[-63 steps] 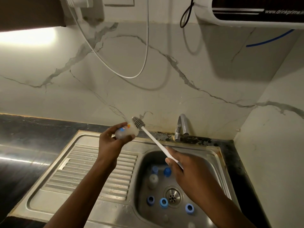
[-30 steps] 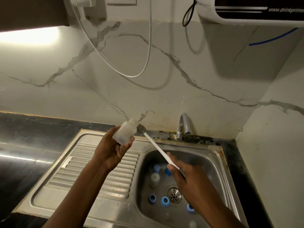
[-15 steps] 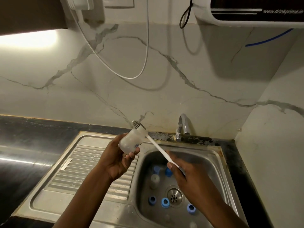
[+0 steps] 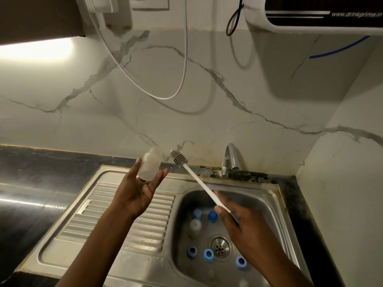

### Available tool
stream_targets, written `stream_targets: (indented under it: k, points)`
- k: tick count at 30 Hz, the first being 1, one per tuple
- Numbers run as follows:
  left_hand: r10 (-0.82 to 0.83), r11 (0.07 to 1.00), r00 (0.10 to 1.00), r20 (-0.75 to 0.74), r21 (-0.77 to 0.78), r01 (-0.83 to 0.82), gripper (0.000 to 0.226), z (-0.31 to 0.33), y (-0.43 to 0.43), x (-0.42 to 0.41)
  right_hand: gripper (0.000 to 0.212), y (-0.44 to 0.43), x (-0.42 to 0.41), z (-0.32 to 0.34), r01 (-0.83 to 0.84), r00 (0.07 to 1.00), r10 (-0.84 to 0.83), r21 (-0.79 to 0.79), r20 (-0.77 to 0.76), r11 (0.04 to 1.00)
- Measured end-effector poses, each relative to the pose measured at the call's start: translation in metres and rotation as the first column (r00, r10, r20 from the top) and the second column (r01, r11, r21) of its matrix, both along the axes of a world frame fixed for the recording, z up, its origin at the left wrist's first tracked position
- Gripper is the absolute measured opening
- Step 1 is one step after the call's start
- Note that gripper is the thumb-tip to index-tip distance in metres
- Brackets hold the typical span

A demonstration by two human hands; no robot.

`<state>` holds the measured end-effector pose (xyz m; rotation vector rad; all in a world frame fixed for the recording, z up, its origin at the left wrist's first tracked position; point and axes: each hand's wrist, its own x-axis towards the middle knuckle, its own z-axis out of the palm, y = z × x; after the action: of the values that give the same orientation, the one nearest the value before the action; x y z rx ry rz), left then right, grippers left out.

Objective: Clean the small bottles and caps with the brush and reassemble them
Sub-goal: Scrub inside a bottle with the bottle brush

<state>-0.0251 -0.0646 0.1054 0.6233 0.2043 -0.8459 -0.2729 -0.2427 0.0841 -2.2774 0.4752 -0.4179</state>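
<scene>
Beneath both hands, the dark counter [image 4: 41,183] carries a steel sink [image 4: 124,216]. Over its drainboard the left hand [image 4: 141,191] holds a small translucent bottle [image 4: 149,167] between thumb and fingertips. The right hand [image 4: 240,224] grips the white handle of the bottle brush [image 4: 199,181], whose grey head is just right of that bottle, not touching it. Below the right hand, a second bottle [image 4: 195,224] and blue caps [image 4: 208,255] lie in the basin near the drain.

Counts: brush [image 4: 179,159] 1; bottle [image 4: 149,166] [image 4: 195,225] 2, others at frame bottom too blurred; blue cap [image 4: 196,213] [image 4: 212,216] [image 4: 191,252] [image 4: 208,255] [image 4: 241,262] 5; tap [image 4: 230,160] 1; sink [image 4: 275,189] 1.
</scene>
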Motion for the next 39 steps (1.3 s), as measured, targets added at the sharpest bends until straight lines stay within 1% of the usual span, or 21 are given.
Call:
stream_targets:
  k: [3, 5, 9, 11, 13, 15, 18, 21, 27, 30, 32, 35, 37, 39]
  points:
    - [-0.014, 0.998, 0.999, 0.037, -0.062, 0.017, 0.062, -0.001, -0.005, -0.005, 0.036, 0.002, 0.002, 0.004, 0.009, 1.0, -0.009, 0.001, 0.001, 1.0]
    - [-0.009, 0.998, 0.999, 0.05, -0.067, 0.012, 0.061, -0.001, -0.009, -0.006, 0.037, 0.006, 0.003, 0.007, 0.016, 1.0, -0.015, 0.012, -0.012, 1.0]
    - [0.01, 0.999, 0.995, 0.095, 0.047, -0.015, 0.065, -0.005, -0.017, -0.01, 0.042, 0.015, 0.005, 0.009, 0.002, 1.0, -0.002, 0.001, -0.027, 1.0]
    - [0.06, 0.996, 0.995, 0.083, 0.054, -0.065, 0.068, -0.004, -0.022, -0.016, 0.05, 0.019, 0.008, 0.007, -0.001, 0.999, 0.002, 0.018, -0.032, 1.0]
    - [0.107, 0.994, 0.992, 0.063, 0.024, -0.109, 0.071, -0.002, -0.029, -0.025, 0.054, 0.023, 0.013, 0.009, 0.003, 1.0, -0.002, 0.045, -0.019, 0.999]
    - [0.099, 0.995, 0.994, 0.047, -0.009, -0.099, 0.068, -0.002, -0.036, -0.036, 0.052, 0.026, 0.016, 0.015, -0.002, 1.0, 0.001, 0.065, 0.008, 0.998]
    - [0.091, 0.996, 0.996, 0.01, -0.014, -0.091, 0.065, -0.001, -0.043, -0.041, 0.047, 0.027, 0.019, 0.022, -0.022, 1.0, 0.021, 0.049, 0.015, 0.999]
    - [0.117, 0.993, 0.993, -0.018, 0.003, -0.117, 0.064, 0.0, -0.044, -0.032, 0.051, 0.028, 0.018, 0.02, -0.051, 0.998, 0.052, 0.009, -0.044, 0.999]
    - [0.192, 0.981, 0.978, -0.079, 0.053, -0.188, 0.06, -0.002, -0.041, -0.013, 0.06, 0.02, 0.008, 0.012, -0.055, 0.99, 0.045, -0.072, -0.131, 0.996]
    - [0.11, 0.993, 0.992, -0.066, 0.048, -0.107, 0.061, -0.001, -0.041, -0.016, 0.052, 0.014, 0.009, 0.013, -0.011, 0.991, 0.002, -0.062, -0.137, 0.998]
    - [0.048, 0.999, 0.997, -0.058, 0.029, -0.046, 0.064, -0.002, -0.044, -0.026, 0.051, 0.011, 0.014, 0.019, 0.009, 0.994, -0.013, -0.04, -0.111, 0.999]
    - [0.037, 0.999, 0.998, -0.058, 0.029, -0.035, 0.067, -0.002, -0.05, -0.036, 0.052, 0.02, 0.021, 0.027, 0.002, 0.997, -0.006, -0.053, -0.077, 0.999]
    - [0.039, 0.999, 0.997, -0.06, 0.025, -0.037, 0.065, -0.002, -0.053, -0.038, 0.052, 0.027, 0.022, 0.025, -0.026, 0.998, 0.023, -0.06, -0.055, 0.998]
    - [0.038, 0.999, 0.997, -0.067, 0.003, -0.038, 0.063, -0.001, -0.052, -0.036, 0.052, 0.03, 0.019, 0.019, -0.044, 0.997, 0.038, -0.079, -0.069, 0.996]
